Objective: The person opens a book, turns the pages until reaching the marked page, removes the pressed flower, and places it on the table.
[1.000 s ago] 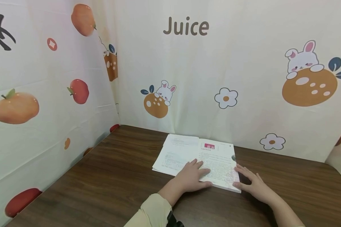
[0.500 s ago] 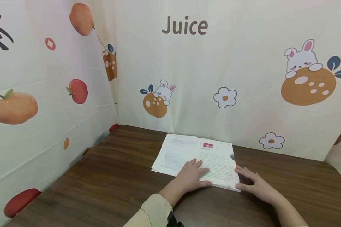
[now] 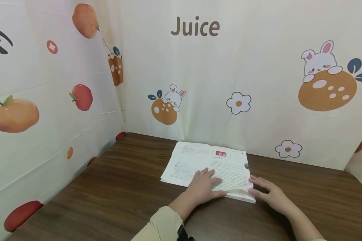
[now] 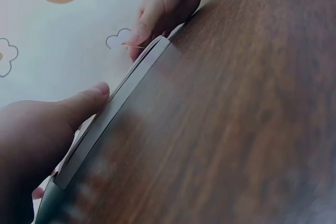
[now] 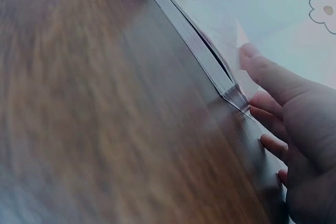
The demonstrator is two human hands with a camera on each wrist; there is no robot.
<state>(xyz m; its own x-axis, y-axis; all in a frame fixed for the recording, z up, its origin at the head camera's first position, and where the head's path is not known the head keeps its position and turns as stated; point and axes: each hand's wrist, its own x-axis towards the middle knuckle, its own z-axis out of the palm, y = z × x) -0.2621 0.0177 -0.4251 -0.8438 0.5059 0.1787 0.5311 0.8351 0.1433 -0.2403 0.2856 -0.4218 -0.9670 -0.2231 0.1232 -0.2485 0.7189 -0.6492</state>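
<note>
Open paperback book (image 3: 209, 167) lying flat on the dark wood-grain surface (image 3: 108, 201), near the printed cloth backdrop (image 3: 259, 83) that rises behind it. The left hand (image 3: 203, 187) rests palm-down on the book's right-hand page, fingers straight and slightly spread, thumb along the book's near edge. The right hand (image 3: 269, 195) lies on the surface just beside the book's near right corner; its fingers (image 5: 262, 74) are loosely extended, and the thumb appears to lift the corner of the top page, which curls up a little off the block of pages. In the right wrist view a narrow gap shows between that raised leaf and the pages beneath, though blur makes the exact contact uncertain.

Step in hand, as judged: separating a single leaf at the corner in order to turn the page, while the left hand steadies the book. The next move calls for sliding a fingertip under the lifted leaf, then sweeping it over toward the book's left-hand page, with the left hand clearing out of its path.
</note>
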